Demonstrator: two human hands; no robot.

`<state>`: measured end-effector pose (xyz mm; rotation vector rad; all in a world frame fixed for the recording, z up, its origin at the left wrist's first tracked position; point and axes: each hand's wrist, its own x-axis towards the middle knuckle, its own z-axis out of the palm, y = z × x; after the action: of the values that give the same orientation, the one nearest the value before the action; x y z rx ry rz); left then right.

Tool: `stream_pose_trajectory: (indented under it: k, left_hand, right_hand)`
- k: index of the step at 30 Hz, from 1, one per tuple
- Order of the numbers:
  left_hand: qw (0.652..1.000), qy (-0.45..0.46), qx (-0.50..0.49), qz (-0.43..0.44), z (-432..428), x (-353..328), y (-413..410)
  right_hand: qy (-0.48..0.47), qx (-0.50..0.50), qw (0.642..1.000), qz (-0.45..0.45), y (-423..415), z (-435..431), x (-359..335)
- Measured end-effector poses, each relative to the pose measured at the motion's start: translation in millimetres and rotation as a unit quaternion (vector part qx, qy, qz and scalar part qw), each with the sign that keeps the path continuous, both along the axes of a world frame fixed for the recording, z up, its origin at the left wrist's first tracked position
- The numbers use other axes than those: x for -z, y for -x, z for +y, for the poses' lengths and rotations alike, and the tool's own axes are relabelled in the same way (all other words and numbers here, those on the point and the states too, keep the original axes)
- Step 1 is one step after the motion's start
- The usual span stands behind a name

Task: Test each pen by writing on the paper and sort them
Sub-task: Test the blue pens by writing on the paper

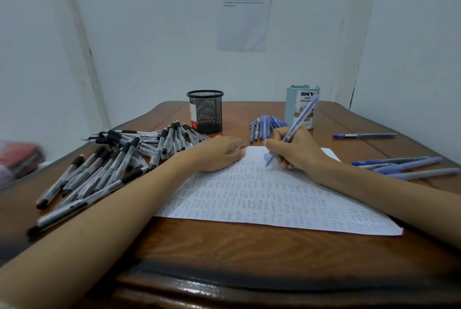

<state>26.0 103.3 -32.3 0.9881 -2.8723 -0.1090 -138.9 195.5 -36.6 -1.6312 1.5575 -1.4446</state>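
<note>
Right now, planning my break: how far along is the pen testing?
Well along: scribbles nearly fill the paper, black pens lie heaped left. The right hand tests a blue pen; the left hand steadies the sheet. Loose blue pens at right may remain; the mesh cup holds none.

Bare desk [224,246] wood runs along the near edge, in front of the paper [262,199]. A pile of black pens [112,166] crowds the left side. At the back, a gap lies between the mesh cup [205,111] and a row of blue pens [264,126]. Loose blue pens [409,166] line the right.
</note>
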Motion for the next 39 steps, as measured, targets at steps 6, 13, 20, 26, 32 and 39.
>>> stream_pose_trajectory:
  k: [6,13,20,26,32,39]
  left_hand:
    - [0.987,0.054,0.074,0.129,22,-4,17]
    - [0.981,0.022,0.113,0.157,37,4,38]
    - [0.932,-0.083,0.064,0.346,36,2,32]
    - [0.903,-0.173,0.076,0.385,42,-2,29]
    - [0.895,-0.196,0.089,0.391,44,-3,30]
    - [0.888,-0.215,0.091,0.397,44,-2,29]
  right_hand:
    - [0.038,0.099,0.993,-0.058,36,-2,-20]
    - [-0.006,0.092,0.996,-0.011,57,-4,-20]
    - [0.022,0.019,0.999,-0.027,43,2,-25]
    - [0.06,-0.015,0.998,-0.033,30,7,-25]
    - [0.073,0.031,0.996,-0.051,29,6,-25]
    - [0.057,0.004,0.998,-0.031,29,6,-21]
